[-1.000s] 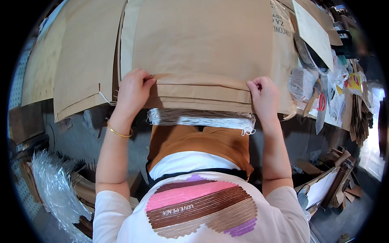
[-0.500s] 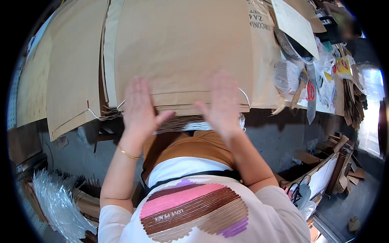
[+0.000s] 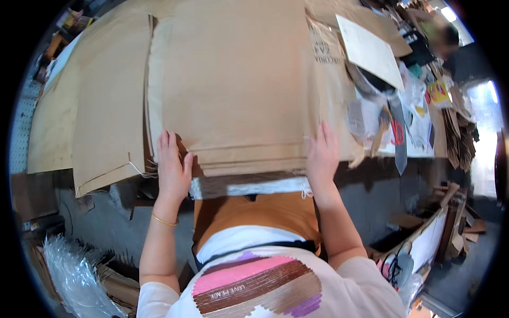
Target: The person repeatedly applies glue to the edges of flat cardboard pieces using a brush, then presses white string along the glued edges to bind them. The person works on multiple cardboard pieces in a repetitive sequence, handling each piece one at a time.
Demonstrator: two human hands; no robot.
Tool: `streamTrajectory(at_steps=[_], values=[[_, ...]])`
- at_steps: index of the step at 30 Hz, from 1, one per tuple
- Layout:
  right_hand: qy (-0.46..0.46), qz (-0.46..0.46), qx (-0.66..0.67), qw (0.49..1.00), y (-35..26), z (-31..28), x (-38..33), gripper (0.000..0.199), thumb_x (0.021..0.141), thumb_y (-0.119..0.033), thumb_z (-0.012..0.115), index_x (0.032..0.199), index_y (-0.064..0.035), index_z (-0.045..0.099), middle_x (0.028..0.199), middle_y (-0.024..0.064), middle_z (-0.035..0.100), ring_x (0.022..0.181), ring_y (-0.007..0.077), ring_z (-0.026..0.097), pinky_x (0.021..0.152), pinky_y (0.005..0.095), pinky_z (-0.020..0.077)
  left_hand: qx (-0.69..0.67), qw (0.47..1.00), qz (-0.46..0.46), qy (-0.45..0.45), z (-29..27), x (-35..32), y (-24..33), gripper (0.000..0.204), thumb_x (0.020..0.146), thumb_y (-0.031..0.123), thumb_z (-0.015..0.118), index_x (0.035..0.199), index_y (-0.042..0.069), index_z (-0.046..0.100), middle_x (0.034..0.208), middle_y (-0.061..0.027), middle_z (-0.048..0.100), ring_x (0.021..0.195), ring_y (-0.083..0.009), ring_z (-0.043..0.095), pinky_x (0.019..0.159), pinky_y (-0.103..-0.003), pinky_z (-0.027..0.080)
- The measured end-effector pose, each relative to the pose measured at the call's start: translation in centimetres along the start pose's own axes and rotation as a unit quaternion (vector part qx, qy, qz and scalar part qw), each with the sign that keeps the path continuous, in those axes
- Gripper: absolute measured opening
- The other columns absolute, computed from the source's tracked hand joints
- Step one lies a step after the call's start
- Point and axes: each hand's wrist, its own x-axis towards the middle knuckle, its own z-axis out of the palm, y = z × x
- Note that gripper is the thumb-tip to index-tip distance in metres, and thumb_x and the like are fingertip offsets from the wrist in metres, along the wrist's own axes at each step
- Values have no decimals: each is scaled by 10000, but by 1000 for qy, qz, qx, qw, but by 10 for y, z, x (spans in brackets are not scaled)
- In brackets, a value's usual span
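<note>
A stack of large brown kraft paper bags (image 3: 238,95) lies on the table before me, its layered, stitched near ends toward my waist. My left hand (image 3: 174,167) rests at the left near corner, fingers stretched forward and thumb apart on the paper. At the right near corner is my right hand (image 3: 322,153), its fingers extended along the side edge; its thumb is hard to make out. Neither hand is closed round anything. Beside my left hand, a white string (image 3: 139,170) trails from a second brown bag stack (image 3: 108,111).
To the right lie red-handled scissors (image 3: 396,132), a long grey blade (image 3: 401,153), clear plastic bags and a white board (image 3: 369,50). Shiny plastic strips (image 3: 79,275) fill the lower left. Flattened cardboard (image 3: 445,228) leans at lower right. A blurred person (image 3: 442,37) is at the far right.
My hands have moved from lying flat on top of the stack out to its left and right edges. The strings along the stack's near edge show less now. The view has shifted slightly.
</note>
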Motion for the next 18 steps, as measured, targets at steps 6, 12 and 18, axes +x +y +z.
streamTrajectory(at_steps=[6,12,18], values=[[0,71,81,994,8,3,-1,378,771,-53,696,1116,38,571,1106,174,572,952,335,568,821,392,476,45,999,3,10,6,3,3,586,909,165,561,1374,-83,304,1463,-298,239,1364,-449,222,1116,-472,237],[-32,178,149,972,10,1,11,318,752,-66,722,1016,17,566,932,134,565,871,303,564,767,379,465,49,999,8,19,12,3,6,595,910,152,556,1384,-87,286,1465,-306,221,1362,-452,221,1112,-475,243],[-76,202,207,954,0,2,7,279,814,-31,633,1072,22,541,1008,121,592,955,238,582,827,340,464,0,999,2,42,8,0,5,663,893,154,579,1408,-82,234,1464,-310,221,1360,-456,224,1114,-479,234]])
